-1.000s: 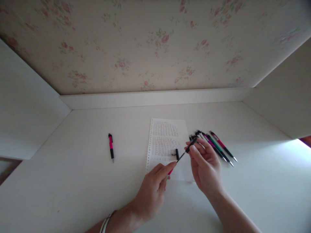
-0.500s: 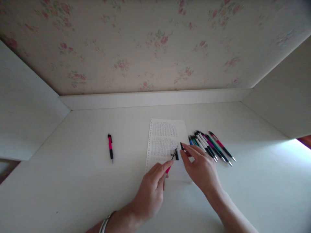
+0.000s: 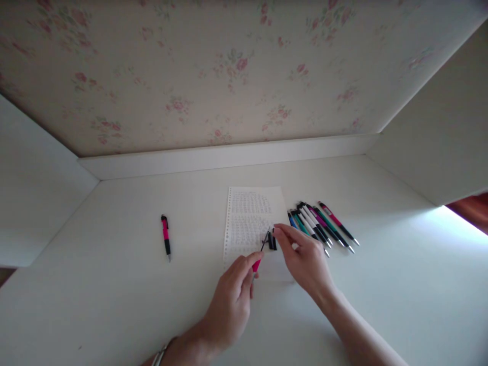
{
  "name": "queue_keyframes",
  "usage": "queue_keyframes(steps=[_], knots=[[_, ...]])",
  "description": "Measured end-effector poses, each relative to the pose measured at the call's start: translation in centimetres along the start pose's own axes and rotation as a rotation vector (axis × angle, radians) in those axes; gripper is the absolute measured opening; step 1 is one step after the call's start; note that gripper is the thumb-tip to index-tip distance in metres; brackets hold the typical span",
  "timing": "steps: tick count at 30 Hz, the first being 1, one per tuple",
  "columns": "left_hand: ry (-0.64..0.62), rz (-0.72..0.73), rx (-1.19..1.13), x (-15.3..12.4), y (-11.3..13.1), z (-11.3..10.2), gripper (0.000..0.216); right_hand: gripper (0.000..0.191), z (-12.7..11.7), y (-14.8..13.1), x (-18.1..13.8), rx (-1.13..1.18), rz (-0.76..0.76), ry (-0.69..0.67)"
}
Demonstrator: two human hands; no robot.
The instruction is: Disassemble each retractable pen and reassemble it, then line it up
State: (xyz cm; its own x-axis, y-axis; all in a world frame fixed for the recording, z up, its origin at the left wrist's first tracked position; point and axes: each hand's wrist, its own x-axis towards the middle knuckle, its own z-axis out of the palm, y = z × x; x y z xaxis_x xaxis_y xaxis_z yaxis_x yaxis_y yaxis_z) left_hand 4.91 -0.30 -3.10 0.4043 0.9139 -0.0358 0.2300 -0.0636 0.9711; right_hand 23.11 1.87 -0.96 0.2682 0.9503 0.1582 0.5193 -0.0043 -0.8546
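My left hand [image 3: 232,292] is closed around a pink pen barrel [image 3: 256,265], with a thin dark refill [image 3: 264,239] sticking out of its upper end. Two short black tube-like pen parts [image 3: 274,241] lie side by side on a handwritten sheet of paper [image 3: 244,203], just right of the refill. My right hand [image 3: 305,256] is over the sheet's right edge, thumb and index finger pinched together close to the refill's tip and the top of the right black part. Whatever lies between those fingertips is too small to make out.
Right of the sheet lies a bunch of pens [image 3: 316,221] in white, green, purple, blue and pink. A single pink and black pen [image 3: 165,236] rests on the white desk [image 3: 114,295] at the left. A flowered wall [image 3: 213,76] rises behind, with white side panels.
The black part that was in my right fingers is now down on the paper beside the other one. My right fingertips have moved left, closer to the refill. The view has shifted slightly.
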Motion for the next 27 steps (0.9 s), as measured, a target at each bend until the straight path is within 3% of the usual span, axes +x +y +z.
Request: queue_keyframes(steps=[3,6,21,27], knots=[[-0.013,0.011,0.007,0.0,0.3,-0.1,0.035,0.036,0.4,-0.8,-0.3,0.498,0.19,-0.118],[-0.019,0.045,0.005,0.0,0.6,-0.1,0.033,0.042,0.8,-1.2,-0.5,0.716,0.259,-0.181],[-0.082,0.1,-0.019,-0.1,1.1,-0.2,0.033,0.033,0.5,-1.1,-0.2,0.789,0.328,-0.114],[-0.067,0.097,-0.027,-0.1,0.8,-0.2,0.033,0.03,0.2,-0.4,0.5,0.818,0.267,0.13]])
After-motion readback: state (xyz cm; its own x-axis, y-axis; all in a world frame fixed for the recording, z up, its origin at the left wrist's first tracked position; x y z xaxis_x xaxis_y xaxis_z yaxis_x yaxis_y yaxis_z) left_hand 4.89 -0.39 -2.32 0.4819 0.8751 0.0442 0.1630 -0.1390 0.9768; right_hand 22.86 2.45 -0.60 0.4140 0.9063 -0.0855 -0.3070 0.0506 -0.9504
